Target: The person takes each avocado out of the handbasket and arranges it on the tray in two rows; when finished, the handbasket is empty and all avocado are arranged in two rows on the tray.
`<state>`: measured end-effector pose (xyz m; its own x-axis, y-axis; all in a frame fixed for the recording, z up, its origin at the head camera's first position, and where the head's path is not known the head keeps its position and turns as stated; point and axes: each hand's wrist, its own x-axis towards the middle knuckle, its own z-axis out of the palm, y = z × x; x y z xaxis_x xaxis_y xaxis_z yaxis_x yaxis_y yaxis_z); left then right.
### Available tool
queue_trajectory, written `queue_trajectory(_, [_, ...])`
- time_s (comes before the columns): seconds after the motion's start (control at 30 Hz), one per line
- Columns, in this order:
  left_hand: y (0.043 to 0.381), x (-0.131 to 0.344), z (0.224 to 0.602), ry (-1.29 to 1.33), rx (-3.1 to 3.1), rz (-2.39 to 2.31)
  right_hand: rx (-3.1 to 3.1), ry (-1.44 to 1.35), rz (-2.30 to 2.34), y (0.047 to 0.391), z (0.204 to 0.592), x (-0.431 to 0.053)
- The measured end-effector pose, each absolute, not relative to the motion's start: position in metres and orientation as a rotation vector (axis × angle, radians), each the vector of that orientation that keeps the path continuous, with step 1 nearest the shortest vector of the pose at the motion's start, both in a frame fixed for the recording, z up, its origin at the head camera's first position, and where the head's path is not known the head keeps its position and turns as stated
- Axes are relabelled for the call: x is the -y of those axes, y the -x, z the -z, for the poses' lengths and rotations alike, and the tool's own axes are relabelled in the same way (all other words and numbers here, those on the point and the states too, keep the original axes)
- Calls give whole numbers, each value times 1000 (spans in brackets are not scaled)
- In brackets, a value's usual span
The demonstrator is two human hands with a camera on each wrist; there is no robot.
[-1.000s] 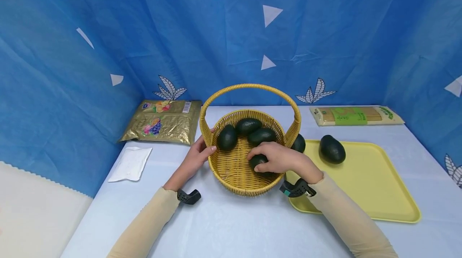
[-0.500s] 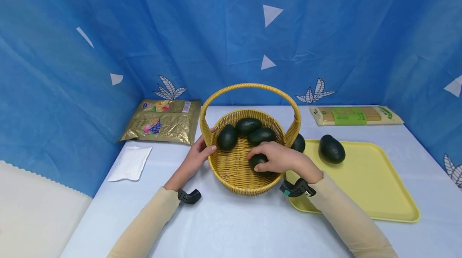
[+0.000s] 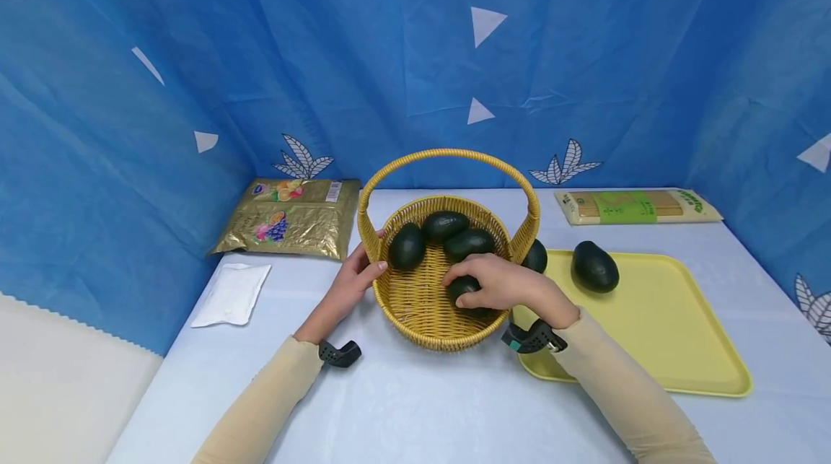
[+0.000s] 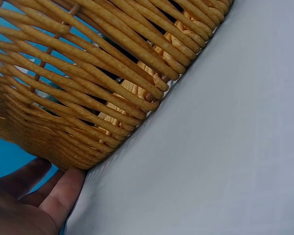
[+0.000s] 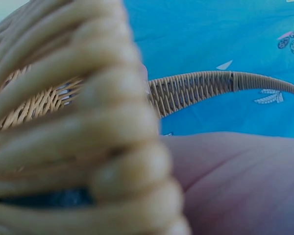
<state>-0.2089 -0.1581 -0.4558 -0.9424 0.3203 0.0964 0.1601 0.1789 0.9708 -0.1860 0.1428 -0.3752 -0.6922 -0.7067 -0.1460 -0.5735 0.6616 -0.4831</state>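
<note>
A yellow woven basket [image 3: 415, 311] with a tall hoop handle stands at the middle of the table. My left hand [image 3: 353, 278] holds its left side, thumb at the rim; in the left wrist view, fingers [image 4: 63, 193] of that hand lie against the outer weave near the table. Inside the basket my right hand [image 3: 490, 280] grips a dark green avocado [image 3: 459, 286], fingers and thumb curled over it and partly hiding it. Three other avocados lie at the back of the basket: one at left [image 3: 407, 247], one behind [image 3: 445, 226] and one at right [image 3: 469, 244].
A yellow tray [image 3: 675, 334] at right bears an avocado [image 3: 594, 267]; another avocado [image 3: 536, 257] shows partly behind the basket. A noodle packet [image 3: 626, 207] lies back right. A gold foil bag [image 3: 295, 219] and a white sachet [image 3: 232, 294] lie left. Blue cloth [image 3: 402, 53] hangs behind.
</note>
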Motion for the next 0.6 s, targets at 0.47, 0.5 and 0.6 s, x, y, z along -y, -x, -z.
queue_trajectory(0.47, [207, 159, 454, -427, -2328, -1857, -2542, 1087, 608, 186, 376, -143])
queue_trajectory(0.5, [207, 159, 454, -433, -2327, -1859, -2537, 1088, 615, 186, 375, -143])
queue_trajectory(0.6, [207, 158, 454, -455, -2318, -1865, -2530, 1094, 649, 185, 373, -146])
